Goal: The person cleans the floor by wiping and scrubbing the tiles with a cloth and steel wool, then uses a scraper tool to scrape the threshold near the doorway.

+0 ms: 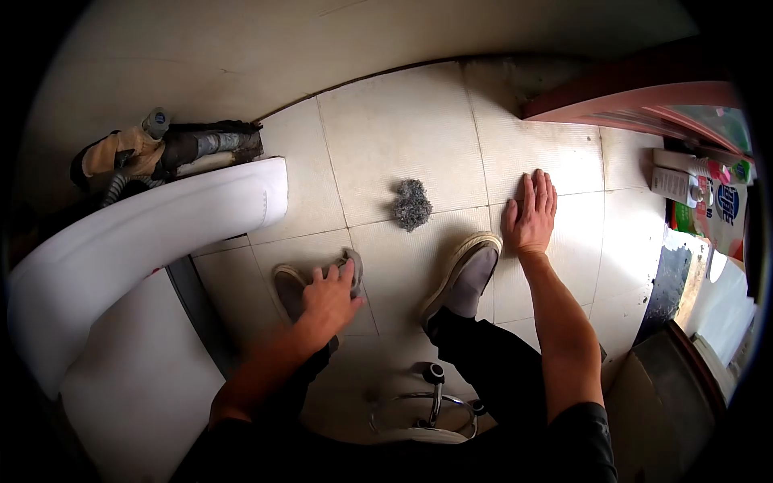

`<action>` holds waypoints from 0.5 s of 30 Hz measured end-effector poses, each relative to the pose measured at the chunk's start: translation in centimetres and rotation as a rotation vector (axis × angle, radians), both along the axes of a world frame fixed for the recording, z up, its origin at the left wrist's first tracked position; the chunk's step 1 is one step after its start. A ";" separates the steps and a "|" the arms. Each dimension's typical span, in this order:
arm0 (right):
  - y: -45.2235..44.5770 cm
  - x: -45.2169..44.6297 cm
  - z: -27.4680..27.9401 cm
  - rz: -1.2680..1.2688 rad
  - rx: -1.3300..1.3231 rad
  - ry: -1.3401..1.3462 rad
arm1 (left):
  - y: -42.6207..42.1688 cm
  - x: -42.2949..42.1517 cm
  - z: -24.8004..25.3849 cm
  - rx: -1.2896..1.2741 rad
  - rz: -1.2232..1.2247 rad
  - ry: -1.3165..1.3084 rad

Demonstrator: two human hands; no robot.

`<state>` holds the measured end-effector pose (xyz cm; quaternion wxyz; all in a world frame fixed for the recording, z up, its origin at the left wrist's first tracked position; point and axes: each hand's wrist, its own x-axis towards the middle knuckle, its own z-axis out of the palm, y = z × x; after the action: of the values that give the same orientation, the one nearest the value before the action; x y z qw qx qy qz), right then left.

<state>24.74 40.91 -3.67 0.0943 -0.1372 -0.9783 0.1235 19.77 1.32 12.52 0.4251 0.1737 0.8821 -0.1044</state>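
My left hand [328, 299] is over the floor beside my left shoe, its fingers bent over a crumpled grey cloth [353, 266]. Flat on the tiled floor [403, 121], my right hand [532, 216] has its fingers stretched out and holds nothing. Between the two hands, farther forward, a grey, tangled scouring pad [412, 205] lies on the tiles. My right shoe [469, 278] stands between the pad and my right arm.
A white padded seat [153, 233] is at the left, with pipes [201, 145] behind it. A reddish frame [636, 101], bottles [675, 185] and packages stand at the right. Below me is a wheeled metal stool base [435, 398].
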 end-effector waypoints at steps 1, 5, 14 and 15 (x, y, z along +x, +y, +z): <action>0.0 -0.1 0.1 0.001 0.003 0.002 | 1.2 0.2 0.2 -0.025 -0.122 0.048; -0.2 0.0 0.1 0.012 0.010 0.020 | 7.0 -1.3 -2.9 0.616 -0.034 0.245; 0.1 0.0 -0.2 0.019 0.027 -0.008 | 10.8 -4.5 -12.3 0.940 -0.051 0.650; 0.0 -0.1 0.0 0.018 0.021 -0.015 | 9.7 -4.6 -11.0 0.946 -0.094 0.707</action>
<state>24.67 40.95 -3.67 0.0871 -0.1282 -0.9815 0.1128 15.15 10.97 1.54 -0.0232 0.3380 0.9123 0.2302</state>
